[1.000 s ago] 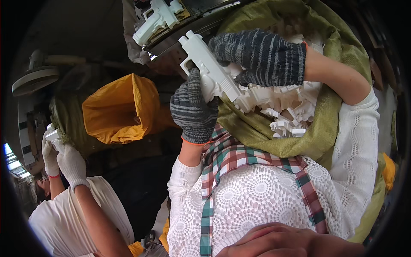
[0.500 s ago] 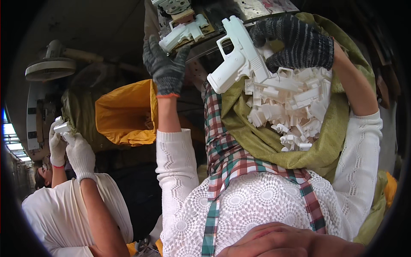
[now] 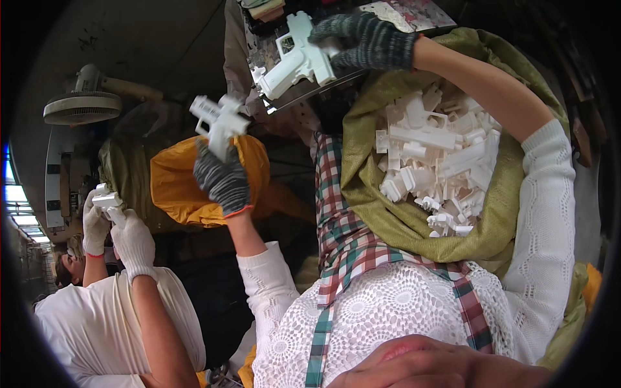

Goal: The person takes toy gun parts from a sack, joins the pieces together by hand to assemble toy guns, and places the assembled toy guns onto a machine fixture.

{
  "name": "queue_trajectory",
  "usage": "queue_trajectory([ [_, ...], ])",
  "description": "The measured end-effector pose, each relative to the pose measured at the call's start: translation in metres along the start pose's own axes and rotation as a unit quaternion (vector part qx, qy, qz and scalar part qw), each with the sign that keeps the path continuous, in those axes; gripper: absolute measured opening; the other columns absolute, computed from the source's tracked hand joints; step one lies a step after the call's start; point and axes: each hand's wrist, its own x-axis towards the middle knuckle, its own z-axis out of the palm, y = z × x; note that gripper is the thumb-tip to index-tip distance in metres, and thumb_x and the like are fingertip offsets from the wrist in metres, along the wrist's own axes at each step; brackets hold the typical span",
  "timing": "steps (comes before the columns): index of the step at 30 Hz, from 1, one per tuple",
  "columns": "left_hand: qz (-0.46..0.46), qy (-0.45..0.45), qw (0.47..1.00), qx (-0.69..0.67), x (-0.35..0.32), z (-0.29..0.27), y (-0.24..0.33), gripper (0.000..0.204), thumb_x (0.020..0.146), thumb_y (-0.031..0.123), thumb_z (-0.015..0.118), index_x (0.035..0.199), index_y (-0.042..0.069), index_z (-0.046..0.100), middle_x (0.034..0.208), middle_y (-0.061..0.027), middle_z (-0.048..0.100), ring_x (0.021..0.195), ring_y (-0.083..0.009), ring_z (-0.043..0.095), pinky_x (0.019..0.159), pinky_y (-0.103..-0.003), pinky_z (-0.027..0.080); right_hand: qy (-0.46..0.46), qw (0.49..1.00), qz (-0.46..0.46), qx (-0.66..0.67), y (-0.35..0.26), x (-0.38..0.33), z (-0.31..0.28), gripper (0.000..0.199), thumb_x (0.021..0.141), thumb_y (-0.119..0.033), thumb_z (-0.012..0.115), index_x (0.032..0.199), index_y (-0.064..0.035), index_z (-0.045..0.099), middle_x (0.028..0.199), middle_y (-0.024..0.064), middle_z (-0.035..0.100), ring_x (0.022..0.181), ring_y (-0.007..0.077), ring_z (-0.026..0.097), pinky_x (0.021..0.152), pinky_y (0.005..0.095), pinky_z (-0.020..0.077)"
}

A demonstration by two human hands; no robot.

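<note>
In the head view, my left hand (image 3: 222, 178), in a dark grey knitted glove, is closed around the grip of a white plastic toy pistol (image 3: 218, 119). It is held in front of and over the mouth of a yellow bag (image 3: 178, 187). My right hand (image 3: 370, 42), gloved alike, is closed on the upper part of another white toy pistol (image 3: 300, 55) at the workbench edge. Its grip points down and left; whether it touches the bench I cannot tell. Below my right forearm, an olive sack (image 3: 362, 184) holds many white plastic pistol pieces (image 3: 446, 142).
The metal workbench (image 3: 427, 14) stands at the far side, with a machine part at its left. At left, a co-worker in white gloves (image 3: 136, 242) holds a small white part (image 3: 107, 200). A fan (image 3: 83, 103) stands behind, near another dark green sack (image 3: 123, 161).
My left hand has taken the pistol from the bench and moved left and down to the yellow bag. My right hand has carried its pistol left from above the olive sack to the bench.
</note>
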Motion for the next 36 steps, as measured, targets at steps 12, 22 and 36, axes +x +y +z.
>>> queue_trajectory([
  [12,0.075,-0.160,0.956,-0.236,-0.036,0.019,0.013,0.061,0.080,0.020,0.066,0.129,-0.003,0.040,0.126,-0.0219,0.047,0.118,-0.0350,0.044,0.101,-0.040,0.033,-0.453,0.838,0.219,-0.211,-0.076,-0.054,-0.046,0.055,0.080,-0.035,0.063,0.127,-0.0106,0.049,0.119,0.0164,0.055,0.109,0.0292,0.053,0.092,0.0385,0.0435],
  [22,0.228,-0.201,0.855,-0.419,-0.050,-0.009,0.108,0.062,0.074,0.012,0.071,0.128,0.000,0.044,0.121,-0.0195,0.051,0.111,-0.0320,0.050,0.092,-0.037,0.043,-0.444,0.846,0.256,-0.148,-0.036,-0.127,-0.052,0.069,0.072,-0.030,0.071,0.131,-0.0060,0.043,0.123,0.0210,0.052,0.106,0.0329,0.055,0.091,0.0380,0.0457],
  [36,0.165,-0.209,0.863,-0.430,-0.050,-0.049,0.138,0.055,0.068,0.009,0.072,0.119,0.001,0.052,0.098,-0.0179,0.065,0.088,-0.0258,0.065,0.078,-0.034,0.050,-0.077,0.996,0.027,0.042,-0.078,-0.100,-0.045,0.045,0.076,-0.006,0.064,0.120,-0.0054,0.053,0.109,0.0166,0.061,0.095,0.0279,0.061,0.085,0.0331,0.0494],
])
